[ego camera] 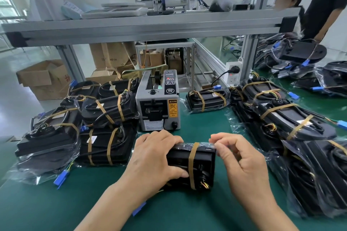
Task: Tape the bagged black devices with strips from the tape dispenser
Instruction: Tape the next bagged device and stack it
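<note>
Head view — near centre of the green surface (202, 124), bagged black device (204, 161) with one tan tape strip (191, 165) wrapped round it. Left grip (155, 157) curled over its left end, holding it; right grip (238, 159) pinching the bag's top right edge. Just beyond, grey tape dispenser (158, 103); taped devices (107, 146) piled left and right.
</note>
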Available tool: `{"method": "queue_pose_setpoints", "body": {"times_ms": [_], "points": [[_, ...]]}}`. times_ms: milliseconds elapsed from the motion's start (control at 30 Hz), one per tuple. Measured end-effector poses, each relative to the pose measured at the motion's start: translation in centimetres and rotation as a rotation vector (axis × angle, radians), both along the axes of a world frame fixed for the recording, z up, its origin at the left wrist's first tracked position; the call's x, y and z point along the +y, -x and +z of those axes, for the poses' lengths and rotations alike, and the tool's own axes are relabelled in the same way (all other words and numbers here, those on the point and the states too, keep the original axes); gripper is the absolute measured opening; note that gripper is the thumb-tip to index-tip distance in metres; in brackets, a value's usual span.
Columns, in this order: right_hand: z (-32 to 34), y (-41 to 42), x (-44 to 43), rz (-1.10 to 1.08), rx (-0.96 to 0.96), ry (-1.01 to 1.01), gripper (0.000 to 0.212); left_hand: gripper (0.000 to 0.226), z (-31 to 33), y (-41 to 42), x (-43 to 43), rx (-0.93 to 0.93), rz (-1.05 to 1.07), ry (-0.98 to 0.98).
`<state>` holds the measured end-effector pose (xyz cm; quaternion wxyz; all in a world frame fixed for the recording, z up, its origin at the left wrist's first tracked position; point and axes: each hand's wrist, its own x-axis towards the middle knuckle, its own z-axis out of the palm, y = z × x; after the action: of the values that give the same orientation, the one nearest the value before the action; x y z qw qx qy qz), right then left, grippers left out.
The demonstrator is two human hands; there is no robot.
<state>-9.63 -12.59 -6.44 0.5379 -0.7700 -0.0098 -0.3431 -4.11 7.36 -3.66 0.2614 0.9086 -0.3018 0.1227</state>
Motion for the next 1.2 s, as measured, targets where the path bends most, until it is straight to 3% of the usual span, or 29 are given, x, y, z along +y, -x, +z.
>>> {"method": "queue_pose_setpoints", "body": {"times_ms": [67, 200, 300, 400, 500, 633, 733, 800, 967, 1200], "points": [[0.1, -0.2, -0.4, -0.032, 0.048, -0.058, 0.010, 0.069, 0.0, -0.5, 0.2, -0.005, -0.046, -0.025], [-0.1, 0.0, -0.5, -0.075, 0.081, -0.101, 0.023, 0.073, 0.2, -1.7, 0.3, -0.001, -0.109, -0.075], [0.0, 1.0, -0.6, 0.111, 0.166, -0.177, 0.009, 0.076, 0.7, -2.5, 0.3, 0.050, -0.149, -0.087], [0.2, 1.6, -1.0, 0.233, 0.287, -0.070, 0.046, 0.079, 1.3, -3.0, 0.2, 0.070, -0.173, -0.160], [0.6, 1.6, -0.8, 0.291, 0.297, -0.071, 0.058, 0.078, 1.5, -3.2, 0.7, 0.115, -0.154, -0.167], [0.7, 1.6, -0.4, 0.311, 0.304, -0.055, 0.082, 0.057, 1.5, -5.0, 1.9, 0.335, 0.157, 0.308], [0.7, 1.7, 0.2, 0.309, 0.294, 0.012, 0.075, 0.019, 1.0, -8.3, 0.9, 0.606, 0.477, 0.726], [1.0, 1.6, 0.5, 0.287, 0.242, 0.083, 0.063, 0.009, 0.5, -10.2, -0.1, 0.838, 0.562, 0.961], [1.0, 1.7, 0.8, 0.302, 0.227, 0.067, 0.049, 0.025, 0.2, -13.3, -1.2, 1.022, 0.634, 1.157], [0.6, 2.1, 1.2, 0.363, 0.344, -0.098, 0.042, 0.008, 0.9, -15.3, -2.6, 1.067, 0.733, 1.367]]}}
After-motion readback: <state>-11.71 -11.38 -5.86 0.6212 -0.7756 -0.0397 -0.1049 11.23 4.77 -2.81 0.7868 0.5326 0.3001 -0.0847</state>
